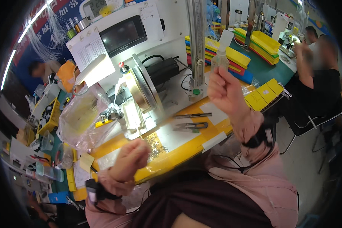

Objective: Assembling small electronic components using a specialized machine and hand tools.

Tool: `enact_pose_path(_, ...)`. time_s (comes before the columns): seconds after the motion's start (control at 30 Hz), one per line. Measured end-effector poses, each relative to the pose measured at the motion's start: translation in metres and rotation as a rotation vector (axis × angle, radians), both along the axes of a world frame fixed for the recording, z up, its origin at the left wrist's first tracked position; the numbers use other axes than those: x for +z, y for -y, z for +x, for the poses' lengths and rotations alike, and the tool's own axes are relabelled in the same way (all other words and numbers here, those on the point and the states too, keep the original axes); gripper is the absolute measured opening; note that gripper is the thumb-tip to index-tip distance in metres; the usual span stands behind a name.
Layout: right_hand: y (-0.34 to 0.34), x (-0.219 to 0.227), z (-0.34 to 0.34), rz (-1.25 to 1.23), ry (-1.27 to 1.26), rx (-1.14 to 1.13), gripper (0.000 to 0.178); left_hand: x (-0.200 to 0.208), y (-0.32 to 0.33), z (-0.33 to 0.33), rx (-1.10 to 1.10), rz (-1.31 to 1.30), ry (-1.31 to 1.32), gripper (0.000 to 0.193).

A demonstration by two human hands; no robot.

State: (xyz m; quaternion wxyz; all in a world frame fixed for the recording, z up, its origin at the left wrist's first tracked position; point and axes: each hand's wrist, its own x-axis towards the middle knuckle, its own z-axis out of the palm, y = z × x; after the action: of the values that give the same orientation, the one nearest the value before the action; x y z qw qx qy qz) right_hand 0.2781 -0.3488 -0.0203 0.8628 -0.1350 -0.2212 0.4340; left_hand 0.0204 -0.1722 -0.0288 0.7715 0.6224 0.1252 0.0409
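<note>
The person at the bench seems to me to be partway through the work, though I can't say how far: a loose heap of small metal pieces (154,145) lies on the yellow-edged worktop (181,149), brightly lit in front of the wheeled machine, and I can make out no separate finished lot beside it. So some handling is, I'd judge, left to do. The left hand (132,159) is just beside that heap, fingers curled in; it's blurred, and I can't tell whether anything is pinched inside. The right hand (225,91) is raised well apart from it, its fingers drawn together, overlapping the lower part of a clear bottle (220,60); whether they clasp it or merely pass in front, I cannot tell. The bottle's long axis runs nearly upright, leaning rightward at the top, with its whitish cap (226,39) uppermost. The metal pieces lie every which way, too small for me to read any one's direction. Between the hands, a slim knife (192,115) and thread snips (190,126) lie crosswise, untouched.
</note>
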Motion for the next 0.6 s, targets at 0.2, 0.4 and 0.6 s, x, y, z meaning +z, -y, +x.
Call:
enact_pose_path(0.2, -0.037, -0.024, 0.059, -0.352, -0.018, -0.372, 0.008, 0.026, -0.036, -0.029, 0.244, 0.217, 0.047, 0.015)
enact_pose_path(0.4, -0.047, -0.025, 0.056, -0.474, 0.138, -0.313, 0.008, 0.045, -0.054, -0.064, 0.3, 0.376, 0.145, 0.014)
enact_pose_path(0.6, -0.044, -0.03, 0.059, -0.462, 0.172, -0.338, 0.008, 0.069, -0.059, -0.079, 0.014, 0.645, 0.111, 0.007)
